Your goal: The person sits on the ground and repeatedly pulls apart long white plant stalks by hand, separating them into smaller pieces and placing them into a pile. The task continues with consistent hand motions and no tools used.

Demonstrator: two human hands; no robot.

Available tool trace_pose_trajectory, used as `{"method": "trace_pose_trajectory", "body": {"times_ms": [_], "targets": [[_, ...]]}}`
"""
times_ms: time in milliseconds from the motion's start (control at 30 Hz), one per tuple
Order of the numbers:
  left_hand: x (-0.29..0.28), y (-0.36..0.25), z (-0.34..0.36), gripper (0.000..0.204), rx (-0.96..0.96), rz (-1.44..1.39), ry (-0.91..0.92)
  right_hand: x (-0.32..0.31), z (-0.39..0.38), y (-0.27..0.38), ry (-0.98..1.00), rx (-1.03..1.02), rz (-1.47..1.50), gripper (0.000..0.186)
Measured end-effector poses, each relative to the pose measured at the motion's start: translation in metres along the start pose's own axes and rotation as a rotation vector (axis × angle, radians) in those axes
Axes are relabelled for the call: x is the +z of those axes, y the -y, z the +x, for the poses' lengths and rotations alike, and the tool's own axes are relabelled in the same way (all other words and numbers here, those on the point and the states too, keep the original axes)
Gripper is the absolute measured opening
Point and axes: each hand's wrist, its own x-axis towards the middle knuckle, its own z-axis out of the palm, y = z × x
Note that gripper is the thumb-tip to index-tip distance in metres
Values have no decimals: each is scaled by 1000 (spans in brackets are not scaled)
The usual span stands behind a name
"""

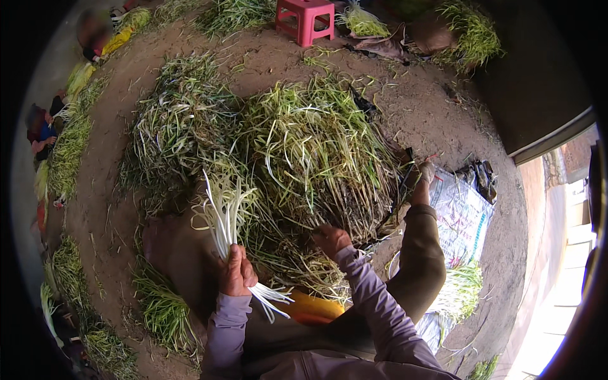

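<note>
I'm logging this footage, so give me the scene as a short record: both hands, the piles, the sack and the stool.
Left hand: closed around a bunch of pale stalks
Right hand: at the near edge of the large pile; grip unclear
Second pile: left of the large one, also stringy greens
White sack: on the ground, right, with a small heap on its near part
Pink stool: upright, beyond the piles

Glare on your right, dimmer elsewhere
Daylight whitens the opening (575, 263), shadow darkens your lap (278, 345), and fisheye curvature bends edges.
</note>
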Motion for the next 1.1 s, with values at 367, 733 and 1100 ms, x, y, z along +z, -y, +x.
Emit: {"method": "trace_pose_trajectory", "body": {"times_ms": [367,733,1100], "targets": [[3,18,-4,20,-65,-96,-58,8,26,11,-173,89,149,27],[16,19,-17,19,-62,-48,7,-21,-103,95,67,114,734,17],[14,35,-22,26,-15,134,95,-4,-117,113,27,-36,545,16]]}}
